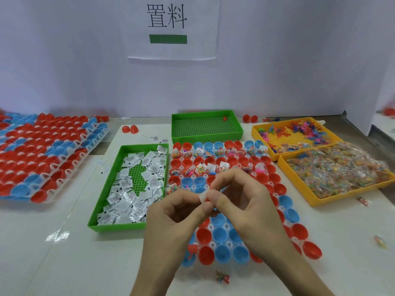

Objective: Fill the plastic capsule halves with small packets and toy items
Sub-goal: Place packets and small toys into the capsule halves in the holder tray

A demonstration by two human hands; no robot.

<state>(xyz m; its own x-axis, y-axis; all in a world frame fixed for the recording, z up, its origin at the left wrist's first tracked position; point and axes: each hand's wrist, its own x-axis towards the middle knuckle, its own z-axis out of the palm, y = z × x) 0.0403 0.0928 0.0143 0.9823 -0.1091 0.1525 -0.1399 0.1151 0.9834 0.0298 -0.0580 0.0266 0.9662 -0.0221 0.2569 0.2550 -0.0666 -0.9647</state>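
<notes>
Red and blue capsule halves (220,233) stand in a clear holder in front of me; the two far rows hold packets and toys, the near ones look hollow. Both hands hover over the middle of the holder. My left hand (175,212) and my right hand (239,197) together pinch a small white packet (203,196) between thumbs and fingertips. A clear bead packet (171,188) sticks out past my left fingers. White packets fill a green tray (128,226) on the left.
An almost bare green tray (206,124) sits at the back. Two yellow trays on the right hold plastic toys (297,135) and bead packets (337,169). Stacked capsule holders (42,154) lie far left. Loose toys lie on the table near the front edge (222,277).
</notes>
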